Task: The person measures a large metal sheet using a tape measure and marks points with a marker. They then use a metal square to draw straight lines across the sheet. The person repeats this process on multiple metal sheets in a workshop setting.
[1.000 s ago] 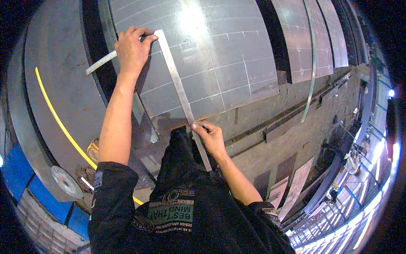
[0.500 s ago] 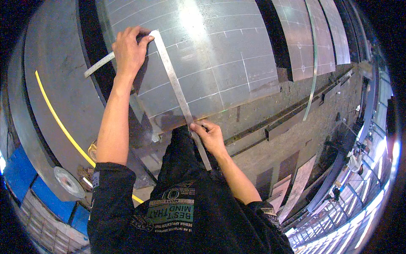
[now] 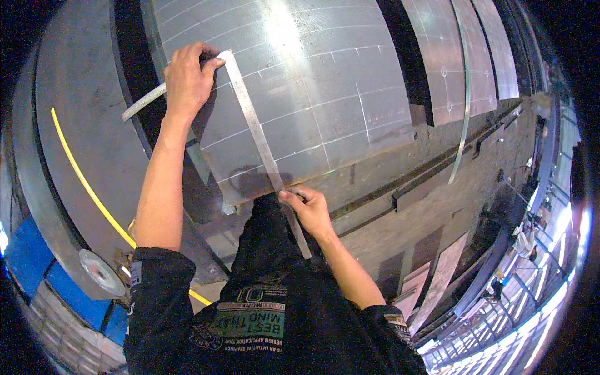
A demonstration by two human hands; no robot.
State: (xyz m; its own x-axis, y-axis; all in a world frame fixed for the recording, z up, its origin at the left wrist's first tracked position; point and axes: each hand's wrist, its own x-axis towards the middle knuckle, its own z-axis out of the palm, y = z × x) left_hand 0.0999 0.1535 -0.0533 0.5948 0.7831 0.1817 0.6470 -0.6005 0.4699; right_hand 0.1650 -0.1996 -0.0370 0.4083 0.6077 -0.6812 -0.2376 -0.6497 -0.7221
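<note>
Change: your left hand (image 3: 187,78) has slid the corner of the steel square (image 3: 253,125) slightly farther up the sheet than a second ago; your right hand (image 3: 309,209) has hardly shifted.
Meaning: you seem to be settling the blade along a line, not lifting it away.
Left hand: closed over the square's corner, pressing it flat at the sheet's far left.
Right hand: fingers pinched narrow on a thin dark marking tool, tip against the blade near the sheet's near edge.
Square: long, flat, dull grey; short leg pokes left past the edge.
Metal sheet (image 3: 337,94): shiny, scribed with a pale grid, lying ahead of you.
Grinding disc (image 3: 100,275): near left, untouched.
</note>
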